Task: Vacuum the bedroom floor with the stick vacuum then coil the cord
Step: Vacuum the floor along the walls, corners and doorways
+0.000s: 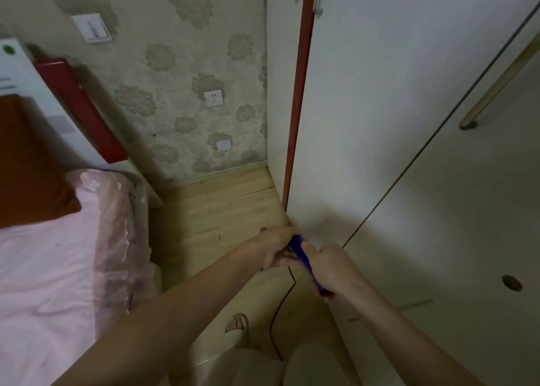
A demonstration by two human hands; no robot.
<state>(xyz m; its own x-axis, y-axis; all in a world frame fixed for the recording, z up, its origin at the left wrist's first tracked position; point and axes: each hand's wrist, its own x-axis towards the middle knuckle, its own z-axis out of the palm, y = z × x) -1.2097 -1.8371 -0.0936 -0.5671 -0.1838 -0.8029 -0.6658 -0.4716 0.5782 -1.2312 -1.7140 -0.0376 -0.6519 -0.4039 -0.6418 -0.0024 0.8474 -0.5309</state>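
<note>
Gripping a blue, smooth plastic handle (305, 264), both hands are meeting low in the middle of the view, just beside the foot of the wardrobe. This handle is the only part of the stick vacuum showing; it is running as a narrow, glossy bar from far-left to near-right. The right hand (336, 264) is curling round its near end, thumb lying along the top. The left hand (273, 248) is closing on its far end, fingers bent underneath, though exactly how they are wrapping cannot be told. A thin black cord (276, 312) is hanging from beneath the hands and trailing in a loose, kinked line toward the near edge.

Pale wood-grain laminate floor (216, 210) is lying under them. To the right, the white wardrobe (409, 122) is standing with flat matte doors, a red vertical strip (298, 93) and a slanted brass-coloured bar handle (496, 84). To the left, a bed (43, 268) is wearing a pink sheet with a shiny, crinkled skirt, and a rust-orange pillow (26, 163) is lying on it. On the far wall, floral-patterned wallpaper (175, 64) is carrying a white wall socket (213, 98).
</note>
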